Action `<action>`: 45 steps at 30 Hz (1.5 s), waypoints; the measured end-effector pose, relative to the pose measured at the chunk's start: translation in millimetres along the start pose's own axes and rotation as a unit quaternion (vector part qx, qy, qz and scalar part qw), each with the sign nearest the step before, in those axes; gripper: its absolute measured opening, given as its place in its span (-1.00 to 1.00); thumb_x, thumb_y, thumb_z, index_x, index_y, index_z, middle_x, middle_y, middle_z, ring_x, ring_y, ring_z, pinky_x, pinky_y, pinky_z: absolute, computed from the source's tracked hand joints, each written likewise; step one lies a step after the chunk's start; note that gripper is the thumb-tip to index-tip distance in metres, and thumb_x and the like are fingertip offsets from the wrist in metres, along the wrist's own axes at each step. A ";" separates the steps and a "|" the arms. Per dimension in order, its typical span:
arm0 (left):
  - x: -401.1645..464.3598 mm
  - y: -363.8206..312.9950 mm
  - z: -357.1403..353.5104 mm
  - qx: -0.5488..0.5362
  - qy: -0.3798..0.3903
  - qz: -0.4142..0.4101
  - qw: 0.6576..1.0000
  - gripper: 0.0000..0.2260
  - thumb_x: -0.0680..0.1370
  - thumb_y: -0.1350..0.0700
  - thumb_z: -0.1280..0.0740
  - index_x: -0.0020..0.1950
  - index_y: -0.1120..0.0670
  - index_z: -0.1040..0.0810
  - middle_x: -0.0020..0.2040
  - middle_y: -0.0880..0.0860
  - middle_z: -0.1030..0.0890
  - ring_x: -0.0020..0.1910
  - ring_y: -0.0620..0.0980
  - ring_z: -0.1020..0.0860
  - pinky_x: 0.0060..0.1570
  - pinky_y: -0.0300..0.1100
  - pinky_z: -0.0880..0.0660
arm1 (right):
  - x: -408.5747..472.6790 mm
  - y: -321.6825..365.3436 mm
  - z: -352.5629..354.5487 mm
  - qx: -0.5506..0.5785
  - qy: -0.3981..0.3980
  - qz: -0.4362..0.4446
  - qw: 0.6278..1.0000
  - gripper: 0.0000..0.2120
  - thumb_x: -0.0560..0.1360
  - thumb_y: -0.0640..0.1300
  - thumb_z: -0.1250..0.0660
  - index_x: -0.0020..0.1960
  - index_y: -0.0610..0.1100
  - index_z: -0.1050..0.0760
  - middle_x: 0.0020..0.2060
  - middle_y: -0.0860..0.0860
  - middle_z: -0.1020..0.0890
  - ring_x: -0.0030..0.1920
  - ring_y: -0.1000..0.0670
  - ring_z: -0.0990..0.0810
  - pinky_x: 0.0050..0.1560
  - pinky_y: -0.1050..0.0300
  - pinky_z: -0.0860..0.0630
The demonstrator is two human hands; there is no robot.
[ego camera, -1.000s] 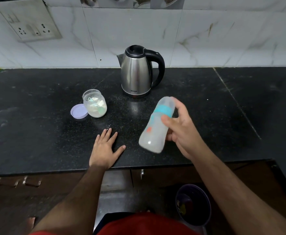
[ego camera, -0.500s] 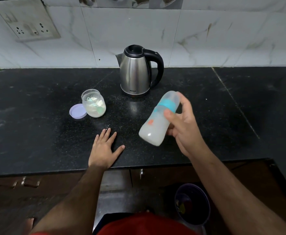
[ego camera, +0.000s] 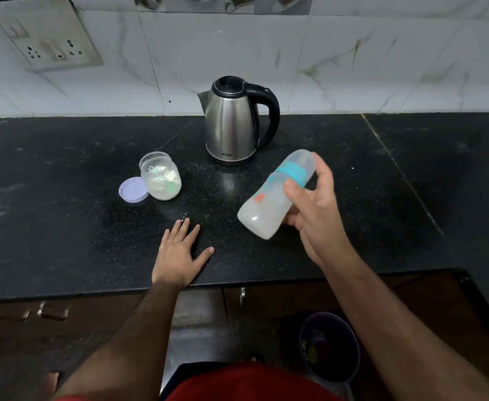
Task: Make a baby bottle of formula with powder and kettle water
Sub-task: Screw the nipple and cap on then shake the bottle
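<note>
One capped bottle [ego camera: 275, 195], cloudy with mixed formula, tilted in the right hand [ego camera: 309, 209] above the counter [ego camera: 63, 227]; left hand [ego camera: 179, 253] flat, empty. Kettle [ego camera: 231, 125] set down; powder jar [ego camera: 160, 176] unlidded. Shaking apparently remains.

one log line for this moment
right hand: holds capped baby bottle tilted | left hand: flat on counter | powder jar: open | kettle: untouched

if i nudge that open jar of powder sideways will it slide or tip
The open jar looks squat, with a belly wider than its mouth, so it would probably slide on the smooth black counter rather than tip. It looks only partly full, so likely light. A hard shove might spill powder, since its lid lies beside it.
</note>
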State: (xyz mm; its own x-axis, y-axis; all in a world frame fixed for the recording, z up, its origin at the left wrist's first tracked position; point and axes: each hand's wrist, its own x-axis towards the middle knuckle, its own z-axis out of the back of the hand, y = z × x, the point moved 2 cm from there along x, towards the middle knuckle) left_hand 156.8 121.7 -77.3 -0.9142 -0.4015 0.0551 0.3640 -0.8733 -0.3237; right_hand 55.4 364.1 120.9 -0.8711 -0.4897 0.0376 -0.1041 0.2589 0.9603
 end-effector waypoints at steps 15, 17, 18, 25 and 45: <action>0.2 0.7 -0.5 0.003 0.005 0.001 1.000 -0.27 0.51 -0.41 -0.06 0.56 -0.02 -0.26 0.62 0.02 -0.13 0.61 -0.05 0.03 0.58 -0.03 0.10 | -10.6 -7.0 -9.6 -0.022 0.067 -0.039 0.997 -0.27 0.48 -0.17 -0.38 0.52 0.09 -0.10 -0.01 0.05 -0.71 0.01 -0.04 -0.70 -0.11 0.07 -0.64; 0.2 0.7 -0.2 0.005 0.003 0.001 1.000 -0.28 0.52 -0.41 -0.07 0.56 -0.02 -0.26 0.62 0.02 -0.13 0.61 -0.05 0.03 0.58 -0.04 0.12 | -6.5 -2.4 -7.0 -0.003 0.034 -0.022 0.999 -0.28 0.48 -0.16 -0.37 0.53 0.06 -0.10 -0.01 0.06 -0.71 0.01 -0.04 -0.70 -0.11 0.03 -0.64; 0.3 0.6 -0.4 0.004 0.001 0.001 1.000 -0.29 0.52 -0.41 -0.07 0.56 -0.02 -0.26 0.62 0.02 -0.13 0.61 -0.05 0.03 0.58 -0.04 0.12 | -2.9 0.5 -4.8 0.009 0.006 -0.010 1.000 -0.28 0.49 -0.14 -0.37 0.54 0.04 -0.09 -0.02 0.07 -0.71 0.01 -0.05 -0.70 -0.10 -0.01 -0.65; 0.5 1.9 -1.5 0.003 0.000 0.001 1.000 -0.26 0.50 -0.42 -0.05 0.55 -0.02 -0.28 0.61 0.03 -0.15 0.61 -0.04 0.01 0.58 -0.02 0.09 | -7.3 -5.1 -7.8 -0.016 0.057 -0.038 0.997 -0.29 0.47 -0.16 -0.39 0.51 0.10 -0.14 -0.01 0.06 -0.71 0.01 -0.05 -0.70 -0.10 0.03 -0.64; 0.3 0.2 -0.4 -0.002 0.000 0.003 1.000 -0.30 0.53 -0.39 -0.10 0.56 -0.02 -0.27 0.62 0.03 -0.14 0.61 -0.05 0.02 0.58 -0.03 0.09 | 0.4 -1.9 -0.6 0.035 -0.064 -0.004 0.997 -0.27 0.45 -0.10 -0.41 0.52 0.06 -0.14 0.08 -0.02 -0.63 0.06 -0.06 -0.69 -0.09 -0.03 -0.64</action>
State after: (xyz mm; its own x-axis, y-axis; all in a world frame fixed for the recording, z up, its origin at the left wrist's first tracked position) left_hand 156.5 121.5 -77.7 -0.9122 -0.4061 0.0539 0.3682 -0.8704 -0.3269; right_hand 55.6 362.9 119.3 -0.9240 -0.3822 -0.0098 -0.1403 0.3154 0.9385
